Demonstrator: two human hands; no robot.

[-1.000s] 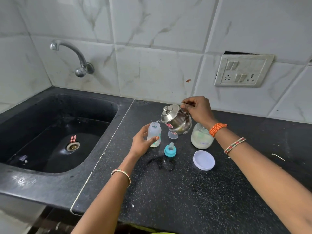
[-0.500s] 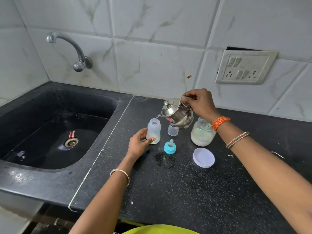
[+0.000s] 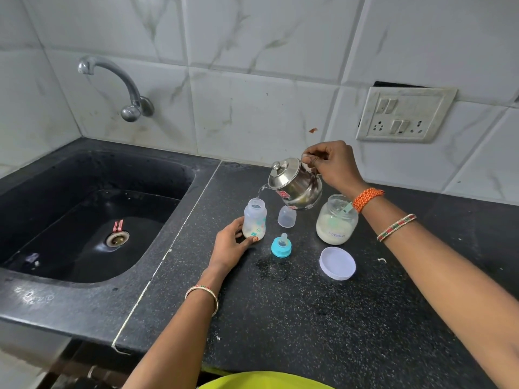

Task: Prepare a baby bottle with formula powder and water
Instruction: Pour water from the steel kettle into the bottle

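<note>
A small clear baby bottle (image 3: 255, 219) stands upright on the black counter (image 3: 295, 304), with pale powder at its bottom. My left hand (image 3: 229, 245) grips its base. My right hand (image 3: 332, 164) holds a steel kettle (image 3: 295, 183) by the handle, tilted left, and a thin stream of water runs from its spout into the bottle's mouth. Right of the kettle stands an open glass formula jar (image 3: 336, 220) with a scoop inside. The blue teat ring (image 3: 280, 245) and the clear bottle cap (image 3: 287, 216) sit between the bottle and the jar.
The jar's white lid (image 3: 337, 263) lies flat on the counter, with a wet patch (image 3: 273, 266) to its left. A black sink (image 3: 84, 217) with a wall tap (image 3: 118, 82) takes up the left side. A switch and socket plate (image 3: 404, 115) is on the tiled wall.
The kettle has tipped further and water now pours into the bottle. The camera view has shifted slightly; my left hand stays on the bottle.
</note>
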